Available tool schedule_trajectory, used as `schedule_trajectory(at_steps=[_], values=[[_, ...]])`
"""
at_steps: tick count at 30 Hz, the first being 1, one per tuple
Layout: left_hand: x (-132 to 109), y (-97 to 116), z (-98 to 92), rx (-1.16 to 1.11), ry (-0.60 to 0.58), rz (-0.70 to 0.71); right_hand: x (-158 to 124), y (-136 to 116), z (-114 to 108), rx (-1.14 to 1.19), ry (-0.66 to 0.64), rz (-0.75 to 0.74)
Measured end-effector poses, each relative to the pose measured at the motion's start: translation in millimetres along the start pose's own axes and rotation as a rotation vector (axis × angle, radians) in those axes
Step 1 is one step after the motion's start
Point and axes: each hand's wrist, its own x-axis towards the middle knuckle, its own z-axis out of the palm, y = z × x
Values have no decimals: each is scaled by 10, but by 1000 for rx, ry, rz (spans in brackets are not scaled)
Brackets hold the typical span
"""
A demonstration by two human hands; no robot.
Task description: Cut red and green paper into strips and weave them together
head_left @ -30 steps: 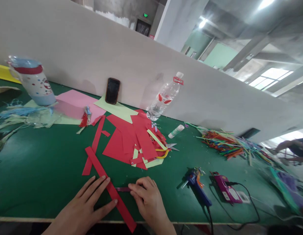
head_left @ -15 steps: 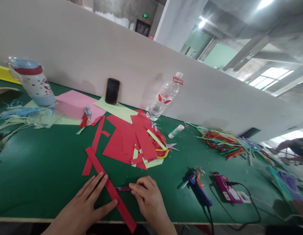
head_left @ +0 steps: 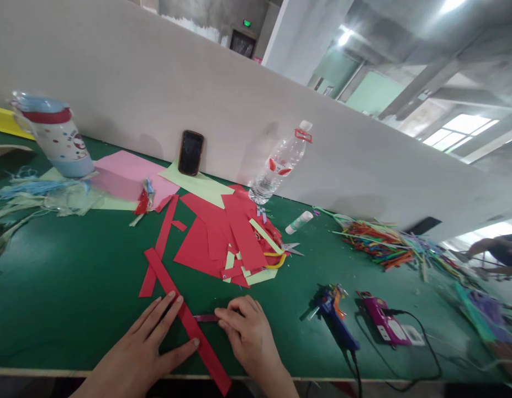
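My left hand (head_left: 146,340) lies flat with its fingers spread, pressing a long red paper strip (head_left: 210,359) against the green table. The strip slants from upper left down past the table's front edge. My right hand (head_left: 249,331) pinches a slim purple craft knife (head_left: 205,318), whose left tip meets the strip's right edge between the spread fingers and thumb of my left hand. A second red strip (head_left: 164,235) lies partly beneath the upper end of the first. Beyond my hands are red paper sheets (head_left: 201,243) and yellow-handled scissors (head_left: 276,260), partly covered by scraps.
A blue glue gun (head_left: 336,320) and a purple power strip (head_left: 384,320) with cords lie right. Behind stand a phone (head_left: 191,153), a water bottle (head_left: 278,166), a glue stick (head_left: 299,222) and a tumbler (head_left: 59,138). Coloured pipe cleaners (head_left: 380,240) lie farther right; another person's arm (head_left: 491,246) shows.
My right hand has shifted slightly left with the craft knife, bringing its tip up to the strip's edge. My left hand and the strip stay put.
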Motion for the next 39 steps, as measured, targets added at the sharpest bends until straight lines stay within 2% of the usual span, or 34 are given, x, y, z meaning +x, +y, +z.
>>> schedule_trajectory(at_steps=[4,9,21,29,34,39], values=[[24,51,-115,-28,-70,-11,27,7,-4,-3,-3,29],[40,85,-242,-40,-72,-13,57,-23,28,2,-11,6],[33,82,-253,-71,-18,17,89,-17,42,-18,-12,0],[44,124,-361,-56,-84,-17,99,14,27,-3,-12,27],[45,140,-321,-49,-92,22,43,-25,-5,-24,-12,14],[49,141,-329,-40,-93,-37,-4,-35,-12,-21,-17,15]])
